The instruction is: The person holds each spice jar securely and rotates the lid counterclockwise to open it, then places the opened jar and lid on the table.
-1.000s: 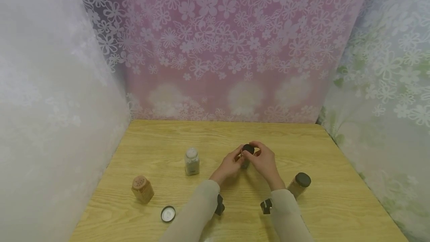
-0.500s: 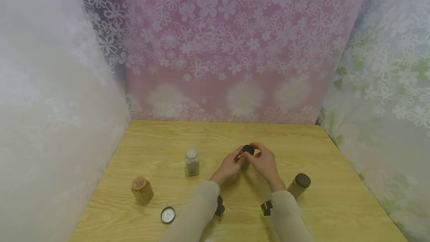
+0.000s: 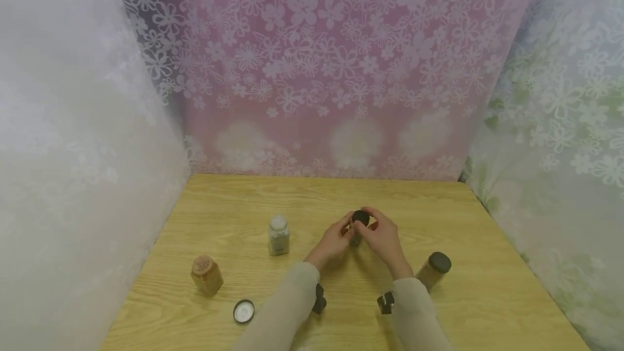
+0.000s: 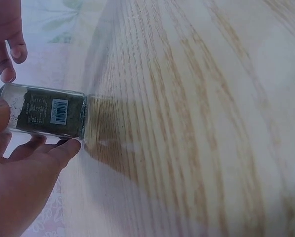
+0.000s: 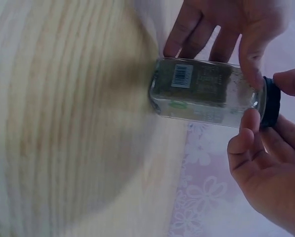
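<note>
Between both hands stands a clear glass spice jar [image 5: 201, 91], upright on the table and partly filled with dark powder. A barcode label [image 4: 59, 111] shows on its side in the left wrist view. My left hand [image 3: 332, 241] holds the jar's body from the left, thumb near the neck and fingers along the glass. My right hand [image 3: 385, 237] pinches the black lid [image 3: 361, 216] on top of the jar, thumb on the near side. In the head view the hands hide most of the glass.
On the wooden table [image 3: 312, 194], a jar with white contents [image 3: 279, 236] stands to the left. Further left is an orange-brown shaker jar [image 3: 207, 275] with a holed top. A loose black lid [image 3: 244, 311] lies inside-up near it. Beside the right forearm stands another black-capped jar [image 3: 434, 270].
</note>
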A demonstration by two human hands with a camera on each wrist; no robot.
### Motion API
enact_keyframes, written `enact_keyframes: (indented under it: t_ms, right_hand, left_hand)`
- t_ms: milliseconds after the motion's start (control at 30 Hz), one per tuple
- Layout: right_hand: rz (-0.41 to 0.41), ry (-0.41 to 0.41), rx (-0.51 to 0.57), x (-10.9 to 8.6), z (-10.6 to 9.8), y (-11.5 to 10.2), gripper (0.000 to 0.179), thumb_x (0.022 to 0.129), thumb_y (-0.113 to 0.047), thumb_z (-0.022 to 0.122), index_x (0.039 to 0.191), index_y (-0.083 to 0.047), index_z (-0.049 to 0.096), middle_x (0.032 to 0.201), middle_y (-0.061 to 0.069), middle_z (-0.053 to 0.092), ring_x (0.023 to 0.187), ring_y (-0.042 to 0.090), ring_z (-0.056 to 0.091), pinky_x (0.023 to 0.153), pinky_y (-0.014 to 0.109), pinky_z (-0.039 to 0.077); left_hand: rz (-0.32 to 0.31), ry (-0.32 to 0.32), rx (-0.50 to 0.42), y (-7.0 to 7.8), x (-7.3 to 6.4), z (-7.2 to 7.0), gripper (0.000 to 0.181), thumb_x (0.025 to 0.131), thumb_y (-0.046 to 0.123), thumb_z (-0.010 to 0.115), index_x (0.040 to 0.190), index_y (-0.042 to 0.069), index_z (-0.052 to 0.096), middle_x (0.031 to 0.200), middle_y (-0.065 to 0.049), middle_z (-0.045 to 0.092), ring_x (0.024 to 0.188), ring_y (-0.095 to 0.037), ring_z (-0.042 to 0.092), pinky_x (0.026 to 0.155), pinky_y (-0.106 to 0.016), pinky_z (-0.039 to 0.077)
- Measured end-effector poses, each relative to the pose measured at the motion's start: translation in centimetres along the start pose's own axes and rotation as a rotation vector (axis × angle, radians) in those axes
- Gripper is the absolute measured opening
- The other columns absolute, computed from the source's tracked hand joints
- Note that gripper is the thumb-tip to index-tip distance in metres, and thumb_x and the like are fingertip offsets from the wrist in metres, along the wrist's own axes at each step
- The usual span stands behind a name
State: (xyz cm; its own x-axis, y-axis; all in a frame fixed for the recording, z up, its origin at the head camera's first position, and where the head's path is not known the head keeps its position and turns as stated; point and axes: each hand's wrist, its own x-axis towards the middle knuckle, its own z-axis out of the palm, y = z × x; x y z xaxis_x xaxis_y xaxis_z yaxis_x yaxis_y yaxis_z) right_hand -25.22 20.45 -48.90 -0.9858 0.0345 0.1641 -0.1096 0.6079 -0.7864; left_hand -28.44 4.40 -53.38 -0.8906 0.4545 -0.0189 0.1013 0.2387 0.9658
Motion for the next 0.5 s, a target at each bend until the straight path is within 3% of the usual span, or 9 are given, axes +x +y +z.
enact_keyframes:
  t_ms: [167, 500]
  right_hand:
    - [0.006, 0.005, 0.008, 0.06, 0.01, -0.03, 0.062, 0.101, -0.037, 0.073, 0.152, -0.007, 0.053, 0.148, 0.020, 0.061, 0.084, 0.020, 0.061, 0.066, 0.025, 0.051]
    - [0.017, 0.000, 0.005, -0.04, 0.04, 0.19, 0.060, 0.101, -0.037, 0.073, 0.151, -0.008, 0.054, 0.139, 0.021, 0.064, 0.082, 0.020, 0.061, 0.065, 0.026, 0.051]
  left_hand:
    - [0.005, 0.004, 0.002, -0.09, 0.07, 0.02, 0.058, 0.115, 0.022, 0.047, 0.169, 0.025, 0.026, 0.172, -0.012, 0.033, 0.155, -0.043, 0.037, 0.127, -0.055, 0.035]
    - [-0.006, 0.002, -0.004, -0.17, -0.02, 0.14, 0.057, 0.115, 0.023, 0.047, 0.168, 0.026, 0.028, 0.173, -0.011, 0.032, 0.155, -0.042, 0.037, 0.127, -0.055, 0.035]
